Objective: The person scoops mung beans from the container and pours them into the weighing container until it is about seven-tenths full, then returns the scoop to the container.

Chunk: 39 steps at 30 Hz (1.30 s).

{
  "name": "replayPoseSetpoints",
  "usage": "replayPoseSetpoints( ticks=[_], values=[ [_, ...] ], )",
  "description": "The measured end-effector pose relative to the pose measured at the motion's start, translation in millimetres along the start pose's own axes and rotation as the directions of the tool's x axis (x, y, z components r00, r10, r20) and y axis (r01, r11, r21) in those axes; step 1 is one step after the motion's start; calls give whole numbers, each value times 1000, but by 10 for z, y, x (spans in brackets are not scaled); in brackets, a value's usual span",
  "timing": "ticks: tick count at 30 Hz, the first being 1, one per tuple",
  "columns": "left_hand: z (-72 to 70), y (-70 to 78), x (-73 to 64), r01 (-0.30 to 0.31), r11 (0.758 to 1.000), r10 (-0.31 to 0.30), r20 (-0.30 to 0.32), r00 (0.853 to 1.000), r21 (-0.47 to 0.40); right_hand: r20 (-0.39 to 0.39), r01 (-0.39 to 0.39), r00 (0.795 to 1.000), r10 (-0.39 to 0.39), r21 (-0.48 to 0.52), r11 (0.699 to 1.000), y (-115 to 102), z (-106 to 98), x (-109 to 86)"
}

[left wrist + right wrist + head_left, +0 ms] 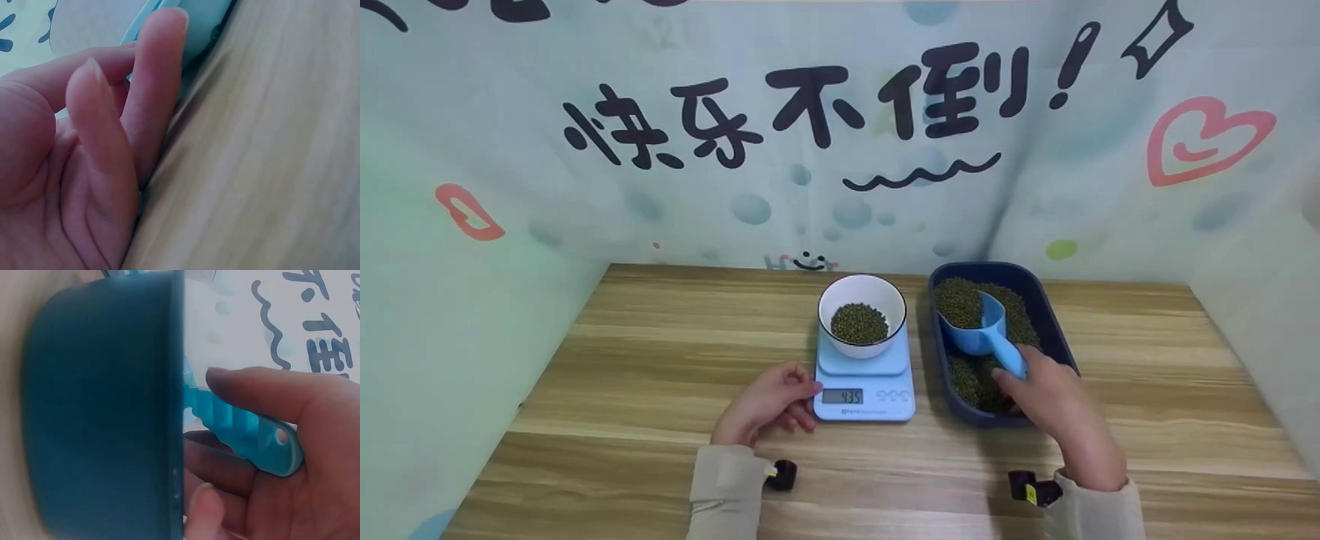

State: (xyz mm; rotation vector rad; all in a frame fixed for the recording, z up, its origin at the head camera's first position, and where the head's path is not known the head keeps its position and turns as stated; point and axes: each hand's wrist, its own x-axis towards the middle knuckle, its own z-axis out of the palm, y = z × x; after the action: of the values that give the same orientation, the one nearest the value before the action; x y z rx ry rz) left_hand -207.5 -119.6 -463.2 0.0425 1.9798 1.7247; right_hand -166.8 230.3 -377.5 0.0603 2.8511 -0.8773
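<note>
A white bowl point(862, 346) with a dark rim holds a layer of small green mung beans point(859, 323) and stands on a light-blue kitchen scale point(877, 407), whose display shows the digits 435. My left hand point(769, 397) rests on the table at the scale's left edge, thumb touching it. Its loosely extended fingers point(152, 84) show close up in the left wrist view. My right hand point(1061, 401) grips the handle of a blue scoop point(973, 342) heaped with mung beans, over a dark-blue tub point(1061, 337). The ribbed scoop handle point(247, 433) lies between thumb and fingers.
More mung beans point(964, 382) lie in the tub, which stands close to the right of the scale on the wood-grain table point(660, 337). A printed cloth backdrop point(720, 202) rises behind the table and along its sides.
</note>
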Motion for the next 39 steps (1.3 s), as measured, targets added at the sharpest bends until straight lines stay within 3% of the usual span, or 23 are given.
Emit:
replayPoseSetpoints(
  ticks=[8,14,19,24,28,34,39],
  values=[
    [-15,-15,25,-3,1000,3,15,1000,-15,-4,-16,1000,16,-11,1000,81,38,67],
    [-23,-18,23,3,1000,-3,10,1000,-12,2,-18,1000,18,46,999,110,53,90],
    [-18,-10,18,11,1000,-11,3,1000,-4,-43,-12,999,13,31,999,101,34,79],
    [-16,-5,14,18,1000,-18,-3,1000,15,-108,50,993,-48,17,999,64,9,71],
    [-24,-10,17,32,999,-31,-14,999,25,-195,79,978,-73,25,997,4,4,71],
    [-22,-13,21,20,999,-20,-5,1000,28,-339,124,934,-109,22,992,-69,94,81],
    [-7,-5,20,5,1000,-5,2,1000,22,-391,163,905,-167,-43,986,-39,155,95]
  ],
)
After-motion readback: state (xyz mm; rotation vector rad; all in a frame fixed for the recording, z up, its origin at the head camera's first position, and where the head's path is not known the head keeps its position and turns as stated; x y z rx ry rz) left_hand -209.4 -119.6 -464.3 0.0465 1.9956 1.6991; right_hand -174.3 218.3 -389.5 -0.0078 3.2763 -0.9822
